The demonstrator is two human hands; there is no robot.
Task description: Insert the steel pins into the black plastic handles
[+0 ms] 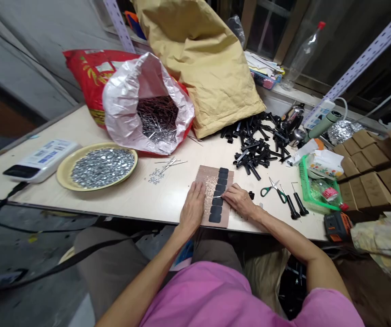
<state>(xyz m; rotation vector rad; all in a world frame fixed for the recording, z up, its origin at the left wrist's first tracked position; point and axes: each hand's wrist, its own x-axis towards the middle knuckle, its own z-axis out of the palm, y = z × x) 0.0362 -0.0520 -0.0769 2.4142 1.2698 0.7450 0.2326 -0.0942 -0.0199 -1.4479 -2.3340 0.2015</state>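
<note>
"Holding what, right hand point(239, 200)?"

"Thin metal piece point(217, 196), pinched in the fingertips, over the black pads point(220, 187) on the brown board point(210, 181)."

"Left hand point(192, 204)?"

"Laid flat, fingers stretched out along the board's left edge. Not gripping anything that I can see. Hands are apart, one on each side of the board."

"Board position?"

"Flat on the desk point(147, 204), at its near edge. Pads sit in a column along the board's right half; pale specks cover the bare part left of them."

"Left of the board?"

"Near it, a small heap of shiny bits point(154, 176) and a few loose pins point(171, 164). Farther left, a yellow plate point(62, 176) full of small silvery pieces point(102, 167). Beyond the board to the left, a red bag point(88, 77), mouth open, with metal pins point(157, 120) inside."

"Right of the board?"

"Green-handled scissors point(280, 195), blades spread, then two black-handled tools point(292, 208) side by side. A green basket point(304, 184) is farther right."

"Beyond the board, right side?"

"Loose pile of black parts point(255, 154). Too jumbled to count."
</note>
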